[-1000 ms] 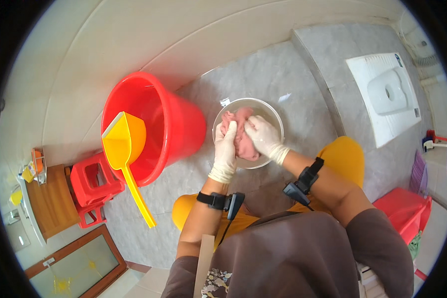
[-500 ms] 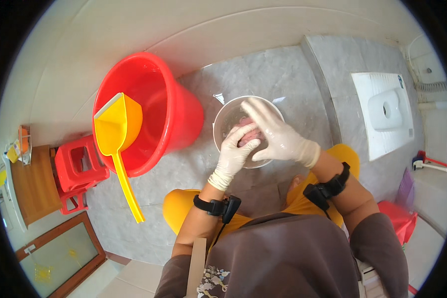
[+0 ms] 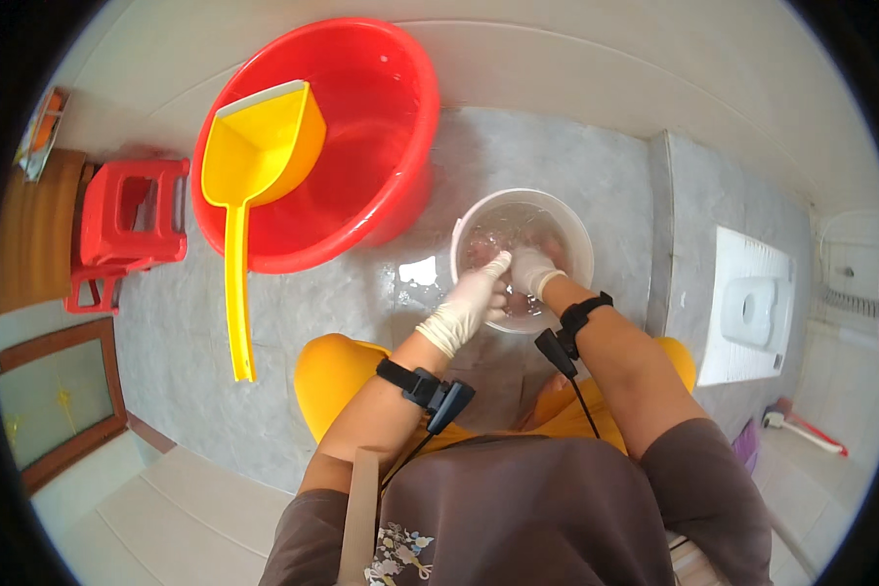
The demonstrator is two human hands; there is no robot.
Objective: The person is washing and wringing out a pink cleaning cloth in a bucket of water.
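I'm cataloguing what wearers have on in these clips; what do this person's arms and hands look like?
The left hand and right hand wear thin whitish gloves, the left cuff wrinkled. Each forearm has a black strap bearing a dark, angular box with a thin black cable. The short sleeves are dark grey-brown.

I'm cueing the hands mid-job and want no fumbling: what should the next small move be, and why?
I'd probably have the right hand gather the pink cloth: that hand reaches down into the white bucket, the cloth shows through the water beside it, and the left hand, at the near-left rim, seems close enough to help.
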